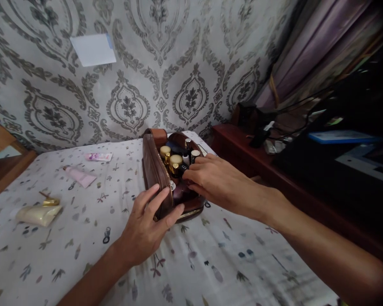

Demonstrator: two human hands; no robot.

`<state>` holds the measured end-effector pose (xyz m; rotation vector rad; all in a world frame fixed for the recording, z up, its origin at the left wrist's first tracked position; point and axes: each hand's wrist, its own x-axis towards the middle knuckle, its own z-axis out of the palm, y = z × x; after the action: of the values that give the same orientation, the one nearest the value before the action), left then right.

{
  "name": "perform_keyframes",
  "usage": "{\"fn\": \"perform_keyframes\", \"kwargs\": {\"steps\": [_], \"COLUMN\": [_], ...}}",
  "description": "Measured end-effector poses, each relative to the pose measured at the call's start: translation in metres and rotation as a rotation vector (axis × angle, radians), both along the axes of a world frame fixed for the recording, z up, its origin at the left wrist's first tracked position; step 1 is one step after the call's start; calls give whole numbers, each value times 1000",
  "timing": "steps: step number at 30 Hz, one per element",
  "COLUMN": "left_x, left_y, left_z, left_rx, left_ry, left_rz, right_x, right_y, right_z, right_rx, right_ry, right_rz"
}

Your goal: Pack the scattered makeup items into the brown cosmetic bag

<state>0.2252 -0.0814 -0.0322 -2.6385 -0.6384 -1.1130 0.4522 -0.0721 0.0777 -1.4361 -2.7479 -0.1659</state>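
A brown leather bag (157, 170) stands unzipped on the patterned sheet, with several bottles and jars upright inside. Among them are a gold-capped jar (176, 160) and a silver-capped bottle (188, 143). My left hand (147, 225) rests with fingers spread against the bag's near left edge and holds nothing. Over the bag's right side, my right hand (212, 178) reaches in with its fingers bent together beside a black cap (183, 168). Its fingertips are partly hidden, and I cannot make out what they hold.
Left on the white sheet (92, 263) lie a small pink-and-white tube (98, 157), a pale pink tube (81, 176), a cream tube (38, 215) and a gold item (51, 201). A red-brown wooden edge (239, 148) with cables runs along the right.
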Motion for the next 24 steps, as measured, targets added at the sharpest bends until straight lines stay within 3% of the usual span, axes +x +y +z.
{"fn": "perform_keyframes", "kwargs": {"steps": [9,24], "left_x": [0,1], "left_y": [1,0], "left_z": [-3,4], "left_rx": [12,14], "left_ry": [7,23], "left_rz": [21,3], "right_x": [8,10], "right_y": [3,0], "right_z": [-4,-6], "right_rx": [29,68], "right_ry": [27,40], "right_rz": [75,108]}}
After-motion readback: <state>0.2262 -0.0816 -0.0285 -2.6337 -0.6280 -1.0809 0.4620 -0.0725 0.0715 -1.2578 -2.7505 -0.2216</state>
